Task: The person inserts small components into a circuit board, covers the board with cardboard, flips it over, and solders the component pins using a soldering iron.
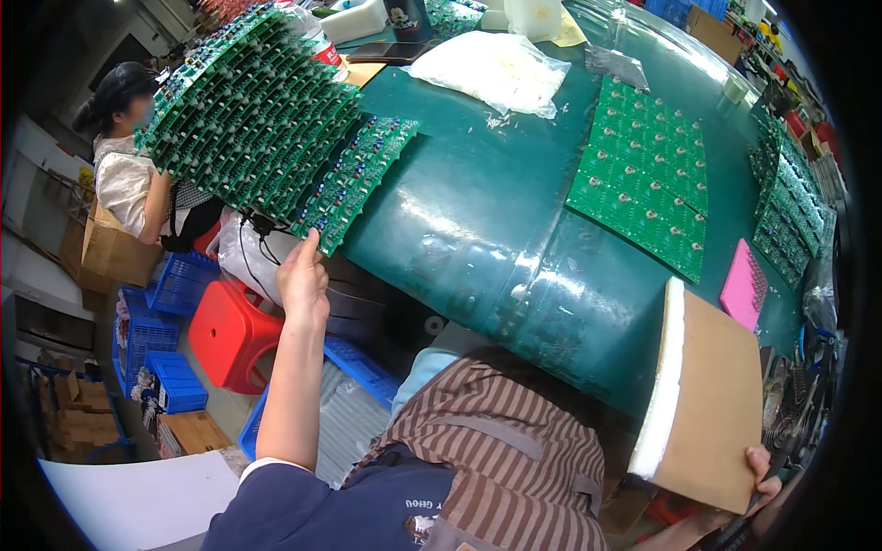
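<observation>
My left hand (305,280) pinches the near corner of a green circuit board panel (356,179) with rows of small parts. That panel lies beside a tall stack of similar populated boards (253,115) at the table's left end. At the lower right, my right hand (761,473) grips the bottom corner of a brown cardboard panel (712,399) with white foam (660,395) along its left edge. Part of this hand is hidden behind the cardboard. Further in on the table lie green board panels (643,170) side by side, with round parts spaced over them.
The table (459,220) has a green, shiny top. A white plastic bag (491,69) and a phone (390,52) lie at the back. On the right are a pink foam piece (742,286) and more boards (790,207). A red stool (230,335) and a seated person (124,165) are at left.
</observation>
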`<state>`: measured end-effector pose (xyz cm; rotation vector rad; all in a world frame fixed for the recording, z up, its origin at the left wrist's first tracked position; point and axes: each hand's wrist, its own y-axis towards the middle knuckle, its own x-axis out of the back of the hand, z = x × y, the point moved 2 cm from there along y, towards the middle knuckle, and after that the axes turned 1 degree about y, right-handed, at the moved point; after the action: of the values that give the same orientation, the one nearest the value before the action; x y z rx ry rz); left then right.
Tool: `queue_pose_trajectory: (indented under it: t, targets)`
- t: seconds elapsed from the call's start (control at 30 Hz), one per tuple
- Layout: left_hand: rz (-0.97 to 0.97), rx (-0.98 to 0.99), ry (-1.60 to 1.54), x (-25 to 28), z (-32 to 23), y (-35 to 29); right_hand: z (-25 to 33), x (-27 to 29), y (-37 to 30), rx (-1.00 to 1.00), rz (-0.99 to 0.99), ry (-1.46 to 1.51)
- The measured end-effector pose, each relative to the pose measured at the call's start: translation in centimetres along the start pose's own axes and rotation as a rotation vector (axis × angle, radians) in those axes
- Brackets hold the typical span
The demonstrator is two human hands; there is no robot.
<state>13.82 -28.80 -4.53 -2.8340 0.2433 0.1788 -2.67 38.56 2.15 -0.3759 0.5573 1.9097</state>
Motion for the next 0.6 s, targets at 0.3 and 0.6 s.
queue_pose_trajectory:
  t: [0.3,0.6]
  targets:
    - [-0.14,-0.197,0.207,-0.5,0.1,-1.4,-0.3,-2.4,2.2,0.261,0.178,-0.257]
    - [1.027,-0.953,0.444,-11.1,-9.0,-18.5,0.8,-13.1,11.4,0.471,0.452,-0.168]
